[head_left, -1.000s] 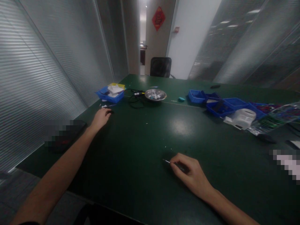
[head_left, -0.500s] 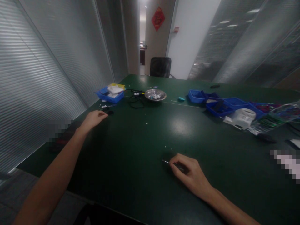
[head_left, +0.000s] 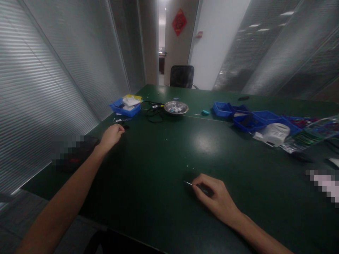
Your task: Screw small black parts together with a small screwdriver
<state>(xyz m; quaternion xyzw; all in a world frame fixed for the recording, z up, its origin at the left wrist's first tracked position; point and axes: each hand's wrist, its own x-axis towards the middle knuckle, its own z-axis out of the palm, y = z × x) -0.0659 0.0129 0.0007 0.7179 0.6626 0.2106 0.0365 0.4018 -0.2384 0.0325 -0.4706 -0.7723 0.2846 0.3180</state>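
My right hand (head_left: 215,197) rests low over the green table (head_left: 148,176). Its thumb and fingers pinch a slim tool with a thin metal tip (head_left: 188,182) that points left; most of the tool is hidden in the hand. Tiny white bits (head_left: 187,166) lie on the table just beyond that tip. Farther off on the left, my left hand (head_left: 111,137) has its fingers curled together beside a small dark object (head_left: 126,127). Whatever those fingers hold, if anything, is hidden.
A blue tray (head_left: 127,112) with white tissue stands at the far left, and a metal bowl (head_left: 182,112) with small white pieces at the back centre. Blue bins (head_left: 224,113), a white plastic part (head_left: 277,134) and a clear bag (head_left: 304,137) occupy the right. A dark case (head_left: 84,148) lies left.
My left hand has shifted slightly to the right and its fingers have curled in. The right hand and its tool have stayed in nearly the same place.
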